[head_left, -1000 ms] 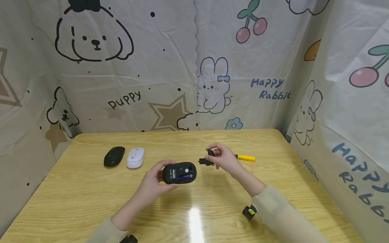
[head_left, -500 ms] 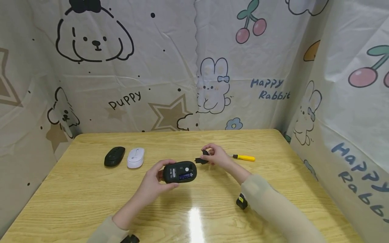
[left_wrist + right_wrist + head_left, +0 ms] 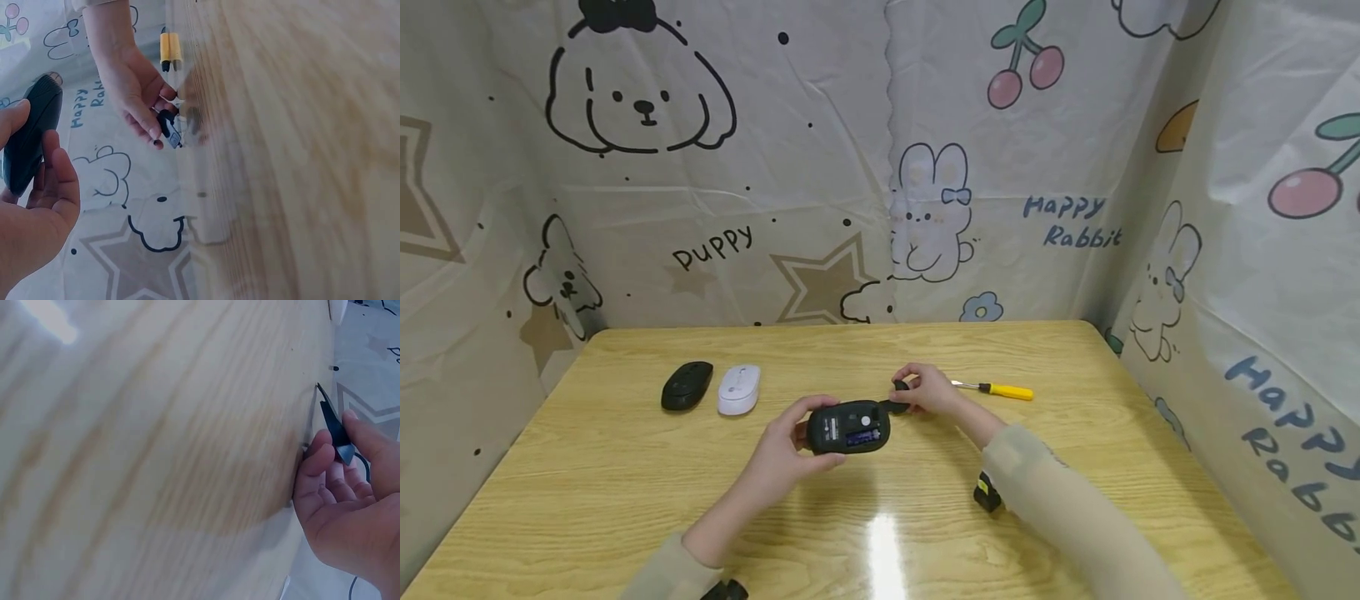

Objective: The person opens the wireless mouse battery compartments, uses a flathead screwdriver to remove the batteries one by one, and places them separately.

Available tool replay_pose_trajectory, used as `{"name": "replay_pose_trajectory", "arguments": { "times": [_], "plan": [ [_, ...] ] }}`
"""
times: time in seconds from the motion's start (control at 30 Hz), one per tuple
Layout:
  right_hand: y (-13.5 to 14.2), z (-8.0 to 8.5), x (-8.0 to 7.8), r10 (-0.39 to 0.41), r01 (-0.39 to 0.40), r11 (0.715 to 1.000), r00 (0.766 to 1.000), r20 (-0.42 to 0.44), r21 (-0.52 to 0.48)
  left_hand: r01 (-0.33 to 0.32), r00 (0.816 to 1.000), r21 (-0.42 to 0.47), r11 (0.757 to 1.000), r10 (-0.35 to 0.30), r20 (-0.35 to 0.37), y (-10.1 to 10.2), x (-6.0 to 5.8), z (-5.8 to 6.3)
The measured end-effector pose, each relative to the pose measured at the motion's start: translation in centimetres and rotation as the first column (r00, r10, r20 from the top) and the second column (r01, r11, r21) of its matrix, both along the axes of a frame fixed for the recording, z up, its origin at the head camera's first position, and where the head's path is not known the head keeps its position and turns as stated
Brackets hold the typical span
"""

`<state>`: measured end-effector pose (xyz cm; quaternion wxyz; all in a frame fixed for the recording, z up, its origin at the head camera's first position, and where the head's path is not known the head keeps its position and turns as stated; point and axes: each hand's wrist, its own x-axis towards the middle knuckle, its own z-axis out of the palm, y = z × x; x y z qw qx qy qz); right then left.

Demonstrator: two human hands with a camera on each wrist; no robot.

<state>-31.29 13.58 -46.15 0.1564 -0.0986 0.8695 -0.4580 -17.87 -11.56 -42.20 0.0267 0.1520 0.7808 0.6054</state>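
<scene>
My left hand grips a black computer mouse by its left end, above the table. Its underside faces the head camera, and a purple battery shows in the uncovered compartment. Just to the right, my right hand pinches a thin black cover piece. In the head view the piece's left tip overlaps the mouse's right end; whether they touch I cannot tell. The right wrist view shows the cover piece between thumb and fingers. In the left wrist view the mouse appears edge-on.
On the wooden table, a second black mouse and a white mouse lie at the back left. Behind my right hand lies a screwdriver with a yellow handle. A printed cloth hangs along the back and sides.
My right hand has moved left with the cover piece, from apart from the mouse to its right end. More of the screwdriver shows. The left hand and its mouse have barely moved.
</scene>
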Motion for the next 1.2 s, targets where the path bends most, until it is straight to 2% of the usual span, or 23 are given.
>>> {"name": "replay_pose_trajectory", "arguments": {
  "times": [0.33,0.63,0.73,0.9,1.03,1.2],
  "plan": [
    [0.8,0.2,0.3,-0.005,0.024,0.988,0.993,-0.121,0.155,-0.011,1.000,-0.005,1.000,0.012,0.028,-0.2,-0.2,-0.1],
    [1.2,0.0,0.1,0.063,0.001,0.964,0.970,-0.235,0.264,0.009,0.998,0.027,1.000,-0.011,0.065,-0.5,-0.6,0.0],
    [1.1,-0.1,0.0,0.072,0.001,0.963,0.963,-0.261,0.271,0.015,0.998,0.043,0.999,-0.017,0.067,-0.4,-0.7,0.0],
    [1.5,0.3,0.0,0.052,0.010,0.969,0.968,-0.245,0.246,0.007,0.999,0.038,0.999,-0.009,0.049,-0.5,-0.7,0.2],
    [2.3,1.1,0.1,0.032,0.019,0.977,0.971,-0.236,0.211,-0.008,0.999,0.023,1.000,0.007,0.046,-0.6,-0.7,0.4],
    [3.8,2.1,0.2,0.020,0.029,0.983,0.964,-0.264,0.182,-0.010,0.999,0.011,1.000,0.010,0.041,-0.7,-0.6,0.5]
  ]
}}
